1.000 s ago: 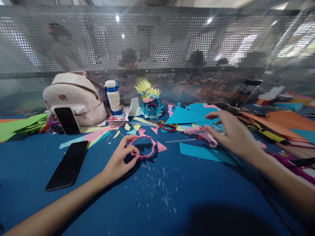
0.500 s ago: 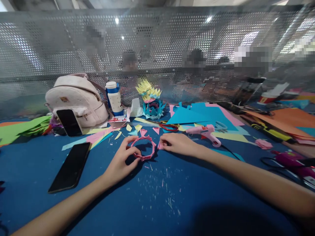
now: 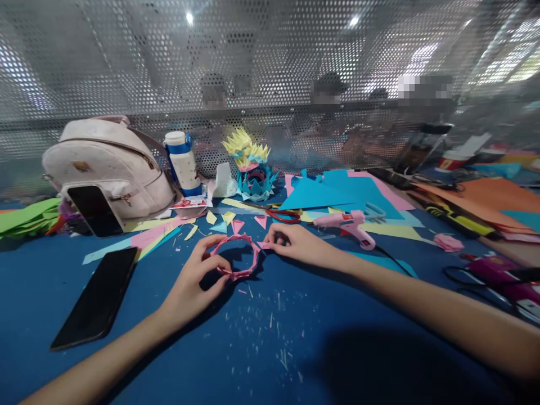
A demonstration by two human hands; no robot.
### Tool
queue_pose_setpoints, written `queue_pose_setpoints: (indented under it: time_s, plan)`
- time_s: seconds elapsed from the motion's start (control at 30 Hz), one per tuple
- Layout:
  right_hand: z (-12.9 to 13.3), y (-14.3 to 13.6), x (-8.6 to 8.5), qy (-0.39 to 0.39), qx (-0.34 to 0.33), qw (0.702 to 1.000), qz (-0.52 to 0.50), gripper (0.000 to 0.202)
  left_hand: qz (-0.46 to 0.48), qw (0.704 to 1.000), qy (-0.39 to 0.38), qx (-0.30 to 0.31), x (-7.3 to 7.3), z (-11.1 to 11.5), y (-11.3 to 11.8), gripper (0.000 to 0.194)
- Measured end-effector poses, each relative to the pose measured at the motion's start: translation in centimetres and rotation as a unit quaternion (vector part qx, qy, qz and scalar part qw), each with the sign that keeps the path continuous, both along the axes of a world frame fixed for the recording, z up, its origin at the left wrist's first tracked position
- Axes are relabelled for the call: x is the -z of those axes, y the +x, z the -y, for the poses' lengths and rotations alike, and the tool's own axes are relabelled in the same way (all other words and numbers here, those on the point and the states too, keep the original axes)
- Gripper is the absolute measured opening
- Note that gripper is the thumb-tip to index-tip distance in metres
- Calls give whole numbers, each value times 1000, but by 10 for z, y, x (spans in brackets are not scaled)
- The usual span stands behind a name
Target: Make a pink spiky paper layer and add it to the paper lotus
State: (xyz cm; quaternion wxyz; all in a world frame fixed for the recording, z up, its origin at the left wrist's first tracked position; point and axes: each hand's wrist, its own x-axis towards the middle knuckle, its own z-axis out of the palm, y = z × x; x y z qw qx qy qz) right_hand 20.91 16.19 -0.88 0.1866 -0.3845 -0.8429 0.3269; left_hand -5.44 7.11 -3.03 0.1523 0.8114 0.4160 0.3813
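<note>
Your left hand (image 3: 189, 275) grips the formed pink ring (image 3: 242, 275), your right hand (image 3: 297, 243) pinches a pink piece (image 3: 264, 245) beside it, and two pink triangles (image 3: 237, 226) lie unattached

Creased matt pink paper ring (image 3: 255, 259), pinched matt paper triangle (image 3: 264, 245), smooth plastic-looking glue gun (image 3: 358, 227), smooth matt blue paper sheets (image 3: 346, 194), glossy-faced flat-lying phone (image 3: 98, 298), perforated metal panel (image 3: 270, 62), matt worktop (image 3: 185, 354)

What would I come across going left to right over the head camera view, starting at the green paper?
Stacked bright green paper sheets, pale pink rounded backpack, white-and-blue cylindrical bottle, pink folded-paper ring, small pink paper piece, pink plastic glue gun, ruffled pink paper clump.
</note>
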Motion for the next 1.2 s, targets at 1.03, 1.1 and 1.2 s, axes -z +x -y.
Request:
queue_pose_setpoints:
  time_s: [1.03,1.1,1.2]
  plan:
    - [-1,-6,23,-269,60,935,-223,37,-7,1000,17,-18,2,-1,1,17]
    - [0,-6,22,-284,63,929,-230,35,-10,1000,18,-18,2,-1,1,17]
    - [1,-5,22,-300,59,927,-219,31,-11,1000,16,-17,3,-2,0,17]
